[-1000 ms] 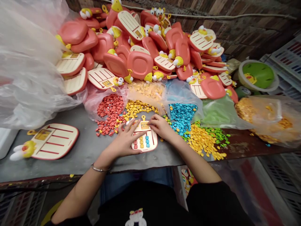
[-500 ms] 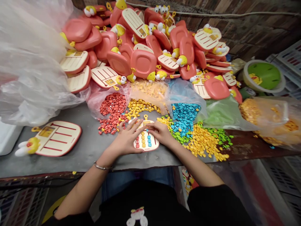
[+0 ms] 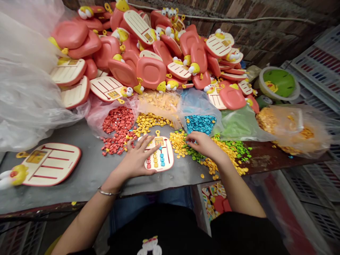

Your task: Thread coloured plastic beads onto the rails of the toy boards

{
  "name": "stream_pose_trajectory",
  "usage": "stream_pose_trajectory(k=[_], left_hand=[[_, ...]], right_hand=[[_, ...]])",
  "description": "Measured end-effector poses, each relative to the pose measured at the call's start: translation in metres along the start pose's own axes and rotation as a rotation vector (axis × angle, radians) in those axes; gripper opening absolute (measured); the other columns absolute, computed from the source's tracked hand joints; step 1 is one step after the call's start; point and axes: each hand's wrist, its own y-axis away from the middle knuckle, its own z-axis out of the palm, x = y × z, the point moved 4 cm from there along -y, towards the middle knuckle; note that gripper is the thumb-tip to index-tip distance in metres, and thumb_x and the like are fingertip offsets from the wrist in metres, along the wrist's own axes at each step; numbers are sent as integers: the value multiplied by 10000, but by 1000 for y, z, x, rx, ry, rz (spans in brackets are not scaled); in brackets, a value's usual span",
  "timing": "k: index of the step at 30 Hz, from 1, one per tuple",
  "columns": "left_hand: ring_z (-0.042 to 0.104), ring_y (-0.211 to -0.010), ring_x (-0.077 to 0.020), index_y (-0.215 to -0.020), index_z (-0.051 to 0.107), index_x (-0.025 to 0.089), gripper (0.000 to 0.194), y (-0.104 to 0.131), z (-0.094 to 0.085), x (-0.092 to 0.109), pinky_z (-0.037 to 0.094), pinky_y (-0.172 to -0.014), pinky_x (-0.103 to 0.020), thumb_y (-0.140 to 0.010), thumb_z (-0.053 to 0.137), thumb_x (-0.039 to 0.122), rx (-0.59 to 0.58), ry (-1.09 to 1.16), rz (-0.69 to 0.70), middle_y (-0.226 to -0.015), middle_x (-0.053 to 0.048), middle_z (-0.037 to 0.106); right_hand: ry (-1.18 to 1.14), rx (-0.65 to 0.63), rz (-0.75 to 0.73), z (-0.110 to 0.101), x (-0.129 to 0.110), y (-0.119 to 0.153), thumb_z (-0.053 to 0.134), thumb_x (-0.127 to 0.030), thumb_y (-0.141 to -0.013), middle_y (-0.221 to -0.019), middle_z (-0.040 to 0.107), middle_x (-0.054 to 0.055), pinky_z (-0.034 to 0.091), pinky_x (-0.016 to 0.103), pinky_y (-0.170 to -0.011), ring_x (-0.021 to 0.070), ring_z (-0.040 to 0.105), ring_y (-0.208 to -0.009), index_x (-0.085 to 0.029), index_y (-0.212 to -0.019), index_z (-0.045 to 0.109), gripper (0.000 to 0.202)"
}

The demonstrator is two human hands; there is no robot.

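My left hand [image 3: 136, 157] grips a cream toy board [image 3: 170, 156] flat on the table, fingers spread across its left part and thumb along the lower edge. Red beads [image 3: 148, 163], yellow beads [image 3: 155, 162] and blue beads [image 3: 162, 160] sit in columns on its slots; a single blue bead is higher up. The rightmost slot shows bare red. Right of the board, my right hand [image 3: 205, 145] is over the loose blue and green beads [image 3: 195, 154], fingers curled and thumb close to them. Whatever is between those fingertips is too small to make out.
Red beads [image 3: 118, 122] and yellow beads [image 3: 151, 122] spill from bags behind the board. Another toy board [image 3: 55, 164] lies at left. A heap of duck-headed boards [image 3: 151, 72] stands at the back. At right are yellow pieces [image 3: 241, 170] and a green-lined bowl [image 3: 281, 83].
My right hand has left the board and moved right to the bead piles. The upper blue bead now shows on its slot. My left hand stays on the board; the view has shifted.
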Motion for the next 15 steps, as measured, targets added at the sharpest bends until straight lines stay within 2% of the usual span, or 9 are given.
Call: stream_pose_trajectory(k=[2,6,8,11,15], left_hand=[[160,-1454,-406,-1485,347,412,886,-1,-1,1,20,-1079,-584,-698,669,662,6,14,5,-1627,-87,172],[152,-1448,-426,-1457,387,445,830,-1,-3,3,44,-1086,-568,-703,683,626,9,47,20,-1626,-58,173],[151,-1445,-431,-1447,412,433,809,0,-4,3,56,-1091,-562,-708,683,620,12,53,23,-1627,-51,169],[151,-1447,-422,-1455,416,397,827,0,-5,3,76,-1094,-555,-708,678,636,8,62,15,-1626,-67,175],[137,-1460,-400,-1487,364,369,875,0,-6,3,92,-1090,-556,-711,685,615,-11,60,5,-1624,-92,179]], right_hand=[[153,-29,34,13,6,11,600,-130,-858,-890,644,74,441,314,-736,226,592,-864,-187,-840,652,79],[247,101,71,31,8,19,540,-126,-888,-925,623,102,441,335,-751,251,554,-904,-196,-863,623,111],[155,171,53,30,5,18,513,-131,-895,-926,617,97,446,344,-769,247,547,-901,-200,-862,600,117],[-122,246,30,22,-2,9,507,-161,-902,-900,610,66,457,318,-751,213,566,-859,-205,-866,571,86],[-468,201,18,27,-17,-23,566,-196,-878,-859,640,24,456,273,-694,175,596,-801,-198,-874,596,30]])
